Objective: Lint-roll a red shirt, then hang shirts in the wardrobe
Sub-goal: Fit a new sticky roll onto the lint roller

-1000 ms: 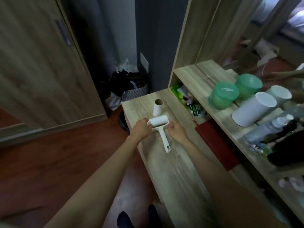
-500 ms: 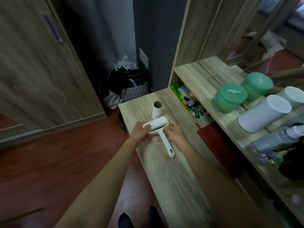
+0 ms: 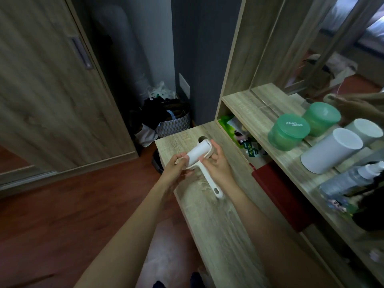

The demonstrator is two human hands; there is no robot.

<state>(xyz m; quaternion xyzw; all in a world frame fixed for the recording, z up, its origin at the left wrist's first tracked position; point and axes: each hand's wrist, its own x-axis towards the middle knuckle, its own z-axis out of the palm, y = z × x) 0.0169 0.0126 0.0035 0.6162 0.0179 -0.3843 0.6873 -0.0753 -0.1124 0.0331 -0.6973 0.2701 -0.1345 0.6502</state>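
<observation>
A white lint roller (image 3: pixel 199 154) is held just above the wooden table top (image 3: pixel 220 225), its handle pointing toward me. My left hand (image 3: pixel 176 167) pinches the near end of the roll. My right hand (image 3: pixel 218 165) grips the frame and upper handle from the right. A spare cardboard tube (image 3: pixel 201 139) stands behind the roller, mostly hidden by it. A dark red item (image 3: pixel 278 194) lies in the gap under the shelf on the right; whether it is the shirt I cannot tell. The wooden wardrobe door (image 3: pixel 41 90) stands at the left.
On the shelf (image 3: pixel 259 125) at the right stand two green tubs (image 3: pixel 288 132), a white cylinder (image 3: pixel 330 154) and a spray bottle (image 3: pixel 353 179), in front of a mirror. Packets (image 3: pixel 247 144) lie under the shelf. Bags (image 3: pixel 166 119) sit on the floor in the corner.
The roller has been lifted off the table and tilted, roll end away from me. My right hand has moved onto the frame and handle; my left still holds the roll's end.
</observation>
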